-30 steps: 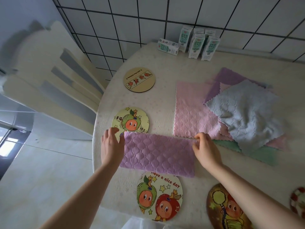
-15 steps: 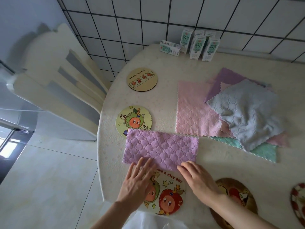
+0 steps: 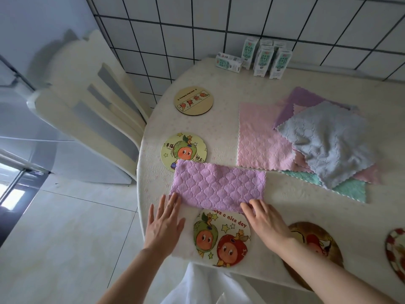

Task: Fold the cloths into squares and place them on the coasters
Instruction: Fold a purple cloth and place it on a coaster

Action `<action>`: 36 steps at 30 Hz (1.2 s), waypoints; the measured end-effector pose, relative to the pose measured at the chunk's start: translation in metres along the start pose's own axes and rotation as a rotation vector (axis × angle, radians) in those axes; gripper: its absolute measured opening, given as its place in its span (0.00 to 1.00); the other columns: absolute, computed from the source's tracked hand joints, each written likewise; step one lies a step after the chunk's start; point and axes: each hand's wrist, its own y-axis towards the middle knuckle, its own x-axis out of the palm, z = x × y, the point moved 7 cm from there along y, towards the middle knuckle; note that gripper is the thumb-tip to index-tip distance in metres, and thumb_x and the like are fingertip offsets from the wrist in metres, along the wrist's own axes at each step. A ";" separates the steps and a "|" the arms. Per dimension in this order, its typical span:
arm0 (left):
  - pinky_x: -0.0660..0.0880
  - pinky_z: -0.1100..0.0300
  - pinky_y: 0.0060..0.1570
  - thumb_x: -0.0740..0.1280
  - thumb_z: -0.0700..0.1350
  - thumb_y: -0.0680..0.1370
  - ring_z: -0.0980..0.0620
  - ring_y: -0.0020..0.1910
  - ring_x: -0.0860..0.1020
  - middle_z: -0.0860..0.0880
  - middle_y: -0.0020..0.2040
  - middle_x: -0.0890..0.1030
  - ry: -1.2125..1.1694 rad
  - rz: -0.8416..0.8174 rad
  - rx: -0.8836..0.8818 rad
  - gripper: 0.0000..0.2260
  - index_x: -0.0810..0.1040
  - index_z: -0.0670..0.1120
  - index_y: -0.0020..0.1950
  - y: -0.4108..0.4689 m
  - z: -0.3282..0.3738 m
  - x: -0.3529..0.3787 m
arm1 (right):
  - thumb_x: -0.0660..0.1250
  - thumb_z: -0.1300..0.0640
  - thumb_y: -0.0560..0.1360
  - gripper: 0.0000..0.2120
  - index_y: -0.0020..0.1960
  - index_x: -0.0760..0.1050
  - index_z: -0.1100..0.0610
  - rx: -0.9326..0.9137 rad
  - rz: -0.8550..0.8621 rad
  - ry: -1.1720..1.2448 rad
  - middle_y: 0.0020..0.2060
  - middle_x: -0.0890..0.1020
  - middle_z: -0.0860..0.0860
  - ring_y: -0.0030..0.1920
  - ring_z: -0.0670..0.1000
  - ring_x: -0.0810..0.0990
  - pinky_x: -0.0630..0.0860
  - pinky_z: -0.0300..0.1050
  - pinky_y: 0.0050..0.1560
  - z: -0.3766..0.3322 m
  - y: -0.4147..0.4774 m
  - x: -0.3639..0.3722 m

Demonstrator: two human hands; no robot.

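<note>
As the purple cloth (image 3: 219, 185) lay folded to a long strip on the desk (image 3: 219, 84), overlapping the rims of the green-faced coaster (image 3: 184, 150) and the "nice day" coaster (image 3: 221, 238), a person's left hand (image 3: 164, 222) and right hand (image 3: 265, 220) rested flat-fingered at its near corners, gripping nothing. A neat square likely called for carrying one short end onto the other, matching corners before pressing the crease. Unfolded cloths (image 3: 324, 141) lay piled beyond.
</note>
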 end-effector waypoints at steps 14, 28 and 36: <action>0.50 0.50 0.75 0.63 0.50 0.77 0.49 0.77 0.48 0.50 0.78 0.52 -0.102 0.077 0.298 0.33 0.51 0.49 0.78 -0.016 0.118 -0.012 | 0.58 0.65 0.72 0.16 0.58 0.74 0.59 -0.148 0.207 0.323 0.45 0.82 0.51 0.45 0.49 0.80 0.80 0.46 0.47 -0.042 -0.040 -0.058; 0.69 0.50 0.67 0.61 0.52 0.76 0.49 0.69 0.71 0.50 0.67 0.75 -0.198 0.179 0.278 0.21 0.75 0.46 0.66 -0.049 0.135 0.010 | 0.59 0.63 0.74 0.15 0.58 0.76 0.56 -0.343 0.009 0.488 0.53 0.80 0.51 0.53 0.52 0.80 0.78 0.45 0.53 0.004 -0.027 -0.037; 0.69 0.58 0.66 0.60 0.44 0.74 0.50 0.65 0.74 0.50 0.65 0.77 -0.374 0.187 0.148 0.19 0.77 0.45 0.65 -0.058 0.136 -0.002 | 0.61 0.78 0.67 0.39 0.74 0.60 0.56 -0.758 -0.172 0.165 0.73 0.64 0.53 0.73 0.54 0.63 0.67 0.49 0.68 -0.018 0.026 -0.026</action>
